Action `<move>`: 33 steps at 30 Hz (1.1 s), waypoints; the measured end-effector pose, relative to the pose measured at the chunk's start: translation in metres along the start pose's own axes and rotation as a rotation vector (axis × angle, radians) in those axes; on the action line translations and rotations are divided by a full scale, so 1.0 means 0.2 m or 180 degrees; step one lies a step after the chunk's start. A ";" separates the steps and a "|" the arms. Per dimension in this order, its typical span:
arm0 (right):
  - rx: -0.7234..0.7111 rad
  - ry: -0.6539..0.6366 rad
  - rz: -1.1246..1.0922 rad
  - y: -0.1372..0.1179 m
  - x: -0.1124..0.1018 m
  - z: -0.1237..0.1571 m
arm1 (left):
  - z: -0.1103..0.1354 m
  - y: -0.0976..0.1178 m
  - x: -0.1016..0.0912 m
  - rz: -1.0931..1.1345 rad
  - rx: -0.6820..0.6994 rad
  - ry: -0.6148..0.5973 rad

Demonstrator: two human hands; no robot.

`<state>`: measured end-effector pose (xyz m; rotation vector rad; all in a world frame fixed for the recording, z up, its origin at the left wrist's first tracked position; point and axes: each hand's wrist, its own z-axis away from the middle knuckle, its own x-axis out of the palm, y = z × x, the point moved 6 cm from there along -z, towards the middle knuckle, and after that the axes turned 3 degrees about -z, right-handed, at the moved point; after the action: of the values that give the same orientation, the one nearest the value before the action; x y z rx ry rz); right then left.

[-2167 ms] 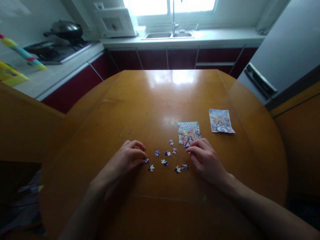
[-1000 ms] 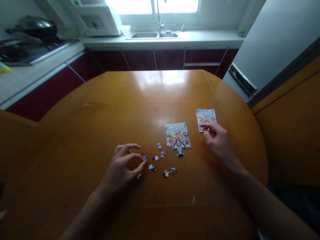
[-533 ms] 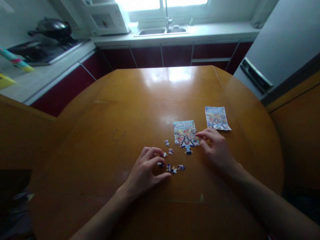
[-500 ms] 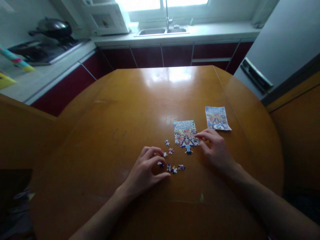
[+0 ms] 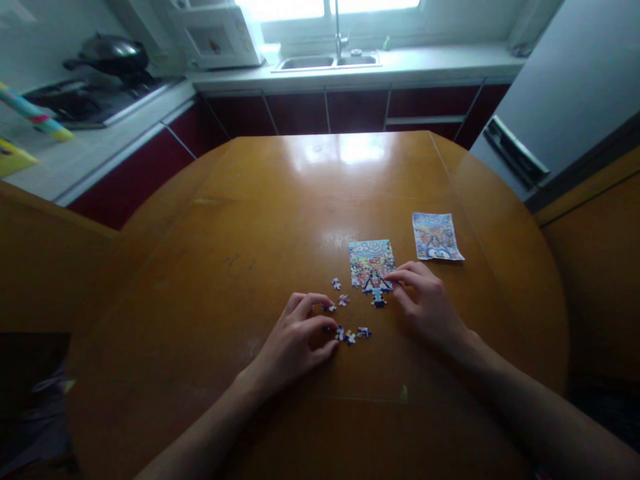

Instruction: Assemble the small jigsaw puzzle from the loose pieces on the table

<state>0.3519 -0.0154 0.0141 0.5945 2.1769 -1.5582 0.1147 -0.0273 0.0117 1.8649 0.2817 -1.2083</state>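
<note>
A partly assembled jigsaw puzzle (image 5: 371, 261) lies on the wooden table, its lower edge uneven where a few pieces jut toward me. My right hand (image 5: 425, 297) rests at its lower right side, index fingertip on the puzzle and thumb a little apart from it. Loose jigsaw pieces (image 5: 351, 337) are scattered to the lower left of the puzzle. Over the left part of them is my left hand (image 5: 295, 330), fingers curved and spread, thumb and index finger close to one piece (image 5: 341, 332). Its fingers partly cover some pieces.
A creased picture sheet (image 5: 437, 239) with a similar design lies beyond my right hand. The wooden table (image 5: 280, 200) has a rounded outline. Behind it stand a counter with a sink (image 5: 307, 63), a microwave (image 5: 220, 39), a stove with a pan (image 5: 113, 55) and a fridge (image 5: 575, 87).
My right index finger has slid slightly left and down over the puzzle's edge. The left hand's fingers have drawn closer together near the loose pieces. The view has shifted slightly.
</note>
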 end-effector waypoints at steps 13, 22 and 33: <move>0.0025 -0.0113 0.0008 -0.04 0.05 0.00 | 0.00 -0.05 0.03 -0.0422 0.0268 0.0106; 0.0034 -0.0070 -0.0014 -0.02 0.01 -0.02 | 0.00 -0.06 -0.01 -0.0573 0.0427 -0.0036; 0.0176 0.0286 -0.0050 0.08 -0.11 -0.06 | 0.05 0.02 -0.05 -0.0225 0.0692 -0.1141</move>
<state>0.3774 -0.0028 0.0173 0.6787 2.2146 -1.6340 0.1052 -0.0344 0.0201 1.7868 0.0180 -1.6474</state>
